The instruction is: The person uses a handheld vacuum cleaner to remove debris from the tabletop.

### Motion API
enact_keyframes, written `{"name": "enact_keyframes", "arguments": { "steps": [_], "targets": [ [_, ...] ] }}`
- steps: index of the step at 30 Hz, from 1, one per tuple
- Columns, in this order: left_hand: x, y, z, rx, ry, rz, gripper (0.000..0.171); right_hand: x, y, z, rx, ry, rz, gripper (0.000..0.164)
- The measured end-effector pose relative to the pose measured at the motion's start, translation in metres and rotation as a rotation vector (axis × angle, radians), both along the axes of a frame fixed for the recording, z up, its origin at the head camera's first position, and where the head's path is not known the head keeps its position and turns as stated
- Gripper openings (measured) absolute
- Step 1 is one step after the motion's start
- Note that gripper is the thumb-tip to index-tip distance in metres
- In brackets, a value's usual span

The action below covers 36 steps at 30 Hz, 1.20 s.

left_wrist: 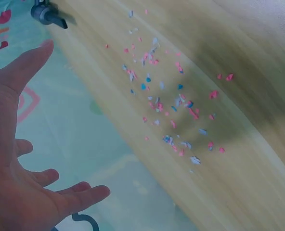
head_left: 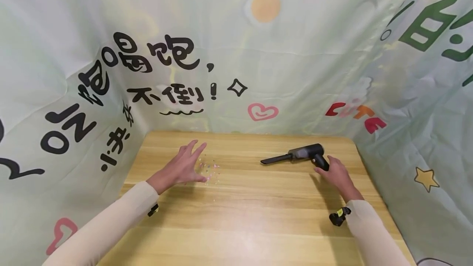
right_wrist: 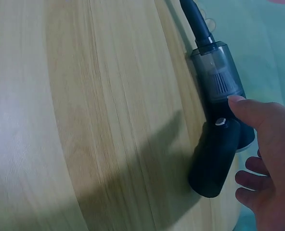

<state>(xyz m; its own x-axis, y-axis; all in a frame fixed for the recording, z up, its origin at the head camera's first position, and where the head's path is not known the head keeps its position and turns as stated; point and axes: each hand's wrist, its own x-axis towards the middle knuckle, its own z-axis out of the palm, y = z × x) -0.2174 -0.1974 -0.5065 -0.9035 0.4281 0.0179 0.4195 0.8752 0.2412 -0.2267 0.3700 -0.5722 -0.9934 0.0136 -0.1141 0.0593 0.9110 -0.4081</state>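
Note:
A black handheld vacuum cleaner (head_left: 306, 152) with a long narrow nozzle lies on the wooden table's right side, its nozzle pointing left. My right hand (head_left: 338, 175) is at its handle, thumb and fingers spread. In the right wrist view, the thumb overlaps the vacuum body near the clear dust cup (right_wrist: 222, 72), while the other fingers stay off the handle (right_wrist: 213, 163); whether the thumb touches cannot be told. Tiny pink, blue and white scraps (left_wrist: 213, 94) lie scattered left of the table's middle. Beside and above them, my left hand (head_left: 181, 168) holds nothing, its fingers spread apart.
The wooden table (head_left: 240, 216) is bounded at the back and sides by a hanging printed cloth (head_left: 229, 52). Each wrist carries a small black camera, such as the right wrist camera (head_left: 338, 218).

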Motion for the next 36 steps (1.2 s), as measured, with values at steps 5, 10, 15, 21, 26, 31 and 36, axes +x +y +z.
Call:
{"name": "enact_keyframes", "arguments": {
  "steps": [5, 10, 15, 21, 26, 31, 36],
  "targets": [
    [-0.006, 0.003, 0.000, -0.006, 0.001, -0.002, 0.126, -0.011, -0.002, -0.006, -0.030, -0.046, -0.005, 0.100],
    [-0.011, 0.007, -0.003, 0.014, 0.005, -0.013, 0.122, -0.019, -0.002, -0.011, -0.047, -0.080, -0.013, 0.101],
    [-0.017, 0.014, -0.004, 0.035, -0.023, -0.033, 0.117, -0.024, -0.004, -0.015, -0.062, -0.070, -0.035, 0.083],
    [-0.025, 0.024, -0.004, 0.022, -0.023, -0.044, 0.116, -0.031, -0.006, -0.014, -0.083, -0.088, -0.030, 0.068],
    [-0.032, 0.029, -0.006, 0.007, -0.017, -0.066, 0.113, -0.037, -0.008, -0.016, -0.067, -0.110, -0.035, 0.046],
    [-0.038, 0.036, -0.007, 0.000, -0.028, -0.062, 0.111, -0.041, -0.011, -0.021, -0.005, -0.099, -0.033, 0.048],
    [-0.042, 0.042, -0.008, -0.011, -0.044, -0.065, 0.109, -0.041, -0.012, -0.024, 0.037, -0.100, -0.029, 0.060]
  ]
}}
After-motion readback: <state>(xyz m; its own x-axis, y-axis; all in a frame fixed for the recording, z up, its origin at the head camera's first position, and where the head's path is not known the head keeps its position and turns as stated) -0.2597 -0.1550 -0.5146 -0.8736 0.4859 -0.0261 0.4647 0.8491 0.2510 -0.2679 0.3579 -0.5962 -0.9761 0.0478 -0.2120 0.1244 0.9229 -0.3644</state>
